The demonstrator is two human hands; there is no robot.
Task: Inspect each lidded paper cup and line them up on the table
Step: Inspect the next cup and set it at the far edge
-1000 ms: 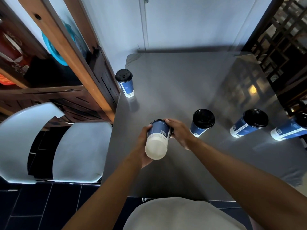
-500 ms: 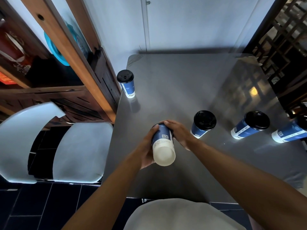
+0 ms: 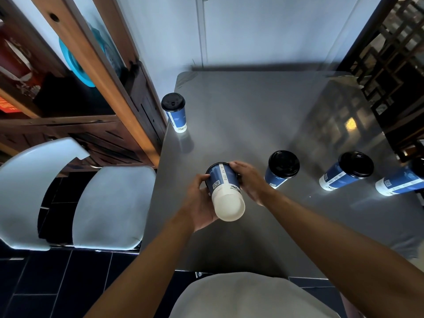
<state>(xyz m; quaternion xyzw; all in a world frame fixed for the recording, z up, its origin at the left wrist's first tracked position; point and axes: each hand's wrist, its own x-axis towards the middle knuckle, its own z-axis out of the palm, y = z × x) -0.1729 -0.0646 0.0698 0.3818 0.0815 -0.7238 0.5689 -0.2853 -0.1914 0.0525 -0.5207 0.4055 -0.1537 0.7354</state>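
I am seeing both hands holding one blue paper cup tipped over above the grey table, its white base facing me. The left hand is cradling it from the left, fingers curled onto the side; the right hand is wrapping the rim end. Three lidded cups are standing to the right, another cup at the table's left edge.

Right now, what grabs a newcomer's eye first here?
The tipped blue paper cup at centre, white base toward the camera, held between the left hand and right hand. Next, three lidded cups stand along the grey table's right side, with a lone cup at its left edge.
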